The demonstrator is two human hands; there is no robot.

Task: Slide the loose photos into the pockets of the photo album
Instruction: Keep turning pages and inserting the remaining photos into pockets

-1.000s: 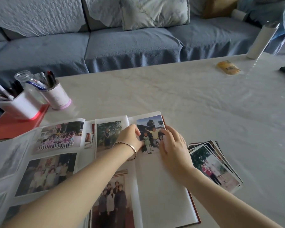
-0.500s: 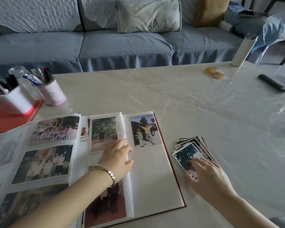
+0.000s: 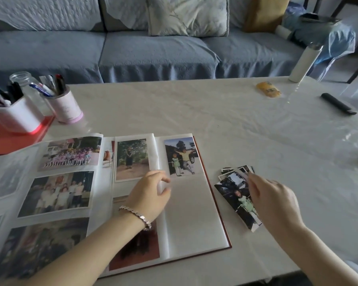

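We can read nothing here: the print on the yellow packet (image 3: 268, 90) and on the pink-based pen cup (image 3: 65, 106) (faint marks only) is too blurred.

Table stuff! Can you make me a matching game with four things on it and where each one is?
Things:
1. tall white cylindrical bottle
2. white pen cup with pink base
3. pile of loose paper photos
4. small yellow packet

Places:
A. full of pens, on the left side
B. lying flat near the bottle
C. standing upright at the far right edge
D. fanned out just right of the open red-edged photo album

Pairs: 1-C, 2-A, 3-D, 4-B
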